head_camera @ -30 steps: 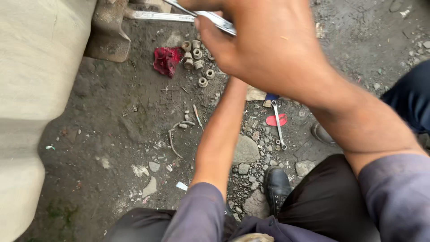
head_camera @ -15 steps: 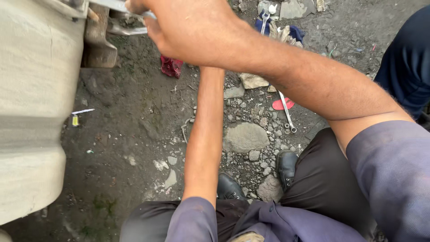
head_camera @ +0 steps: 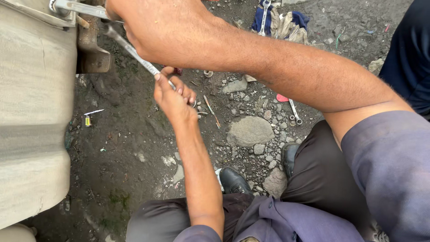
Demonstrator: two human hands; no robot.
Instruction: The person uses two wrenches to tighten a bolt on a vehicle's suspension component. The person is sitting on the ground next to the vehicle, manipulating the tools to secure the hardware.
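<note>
Below, I saw my left hand (head_camera: 172,96) clenched around the lower end of a slim steel spanner (head_camera: 134,54), whose shaft ran up and left to a rusty bracket (head_camera: 92,47) on the pale metal body (head_camera: 36,112). My right hand (head_camera: 156,27) was closed on a second spanner (head_camera: 78,8) at the bracket's top, its handle hidden inside the fist. I judged it best to hold one tool steady, both heads seated squarely, and turn the other smoothly. Stony ground (head_camera: 251,132) lay beneath.
</note>
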